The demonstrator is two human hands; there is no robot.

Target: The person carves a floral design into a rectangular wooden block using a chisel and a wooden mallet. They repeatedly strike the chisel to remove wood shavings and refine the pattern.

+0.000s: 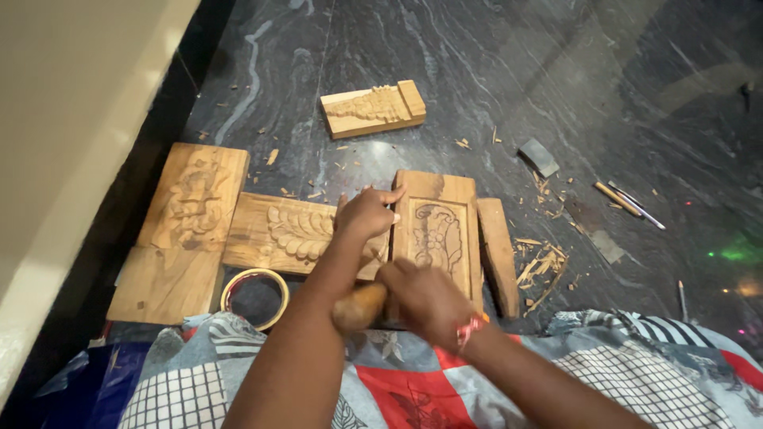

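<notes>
My left hand [366, 214] rests on the seam between two carved wooden panels, fingers closed around a thin chisel [375, 256] that is mostly hidden. To its left lies the leaf-row panel [290, 230]. On its right sits the framed leaf panel [437, 234]. My right hand [425, 294], with a red band at the wrist, grips a rounded wooden mallet [358, 307] just below the left hand, at the near end of the framed panel.
A large carved board [191, 214] lies at the left by the wall. Around it are a tape ring [254, 295], a small carved block [372, 110], a plain wood strip [498, 254], a flat grey stone [539, 156], loose thin tools [628, 202], wood chips [540, 266] and a patchwork quilt [397, 381].
</notes>
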